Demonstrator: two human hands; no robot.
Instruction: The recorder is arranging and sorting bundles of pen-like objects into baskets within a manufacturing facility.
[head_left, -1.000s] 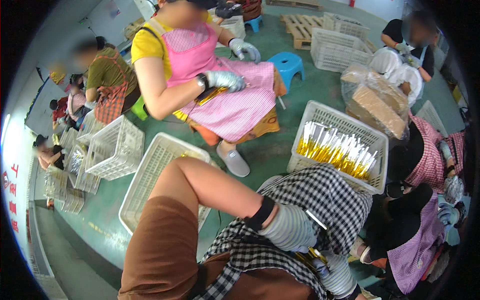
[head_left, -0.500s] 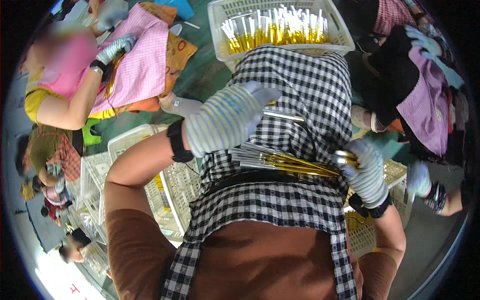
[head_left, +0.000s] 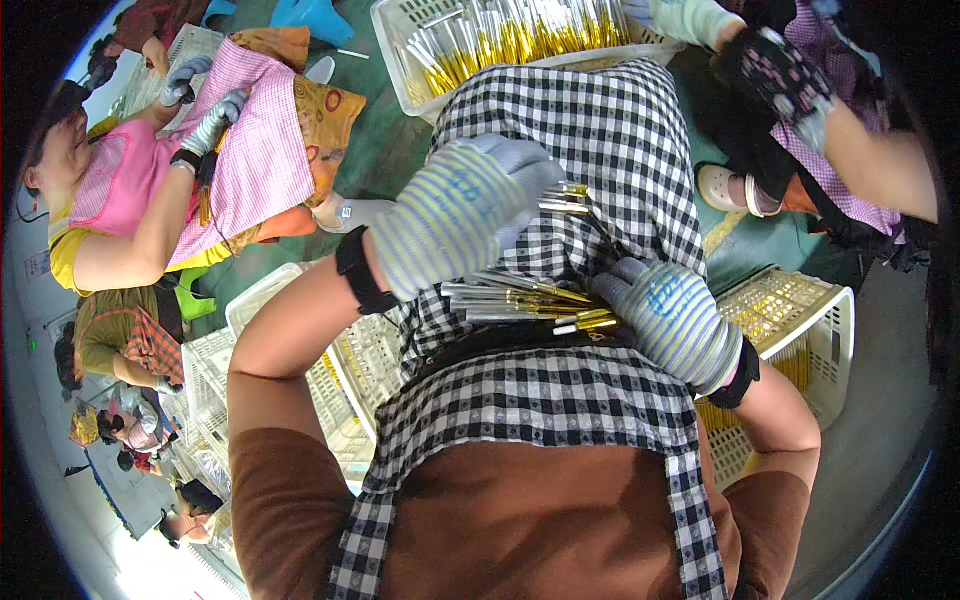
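My left hand (head_left: 455,215), in a striped grey knit glove, is closed with its fingers curled round slim silver-and-gold rods (head_left: 568,200). Their ends stick out past the fingers over my lap. My right hand (head_left: 672,320), gloved alike, is curled low over the right side of my lap. Several short rod ends (head_left: 586,323) poke out from beneath its fingers. Between the hands, a loose bundle of silver-and-gold rods (head_left: 500,297) lies across my checked apron (head_left: 570,120), its right end partly hidden by my right hand. A dark cord (head_left: 603,238) runs between the hands.
Ahead stands a white basket (head_left: 395,65) full of upright rods; a co-worker's gloved hand (head_left: 690,18) reaches to its right rim. More white baskets are by my right elbow (head_left: 835,330) and left arm (head_left: 355,390). A co-worker in a pink apron (head_left: 255,150) sits left.
My right hand has moved left, over the lap bundle, with rods in it. My left hand stays nearly in place. A co-worker's arm now reaches from the right to the far basket.
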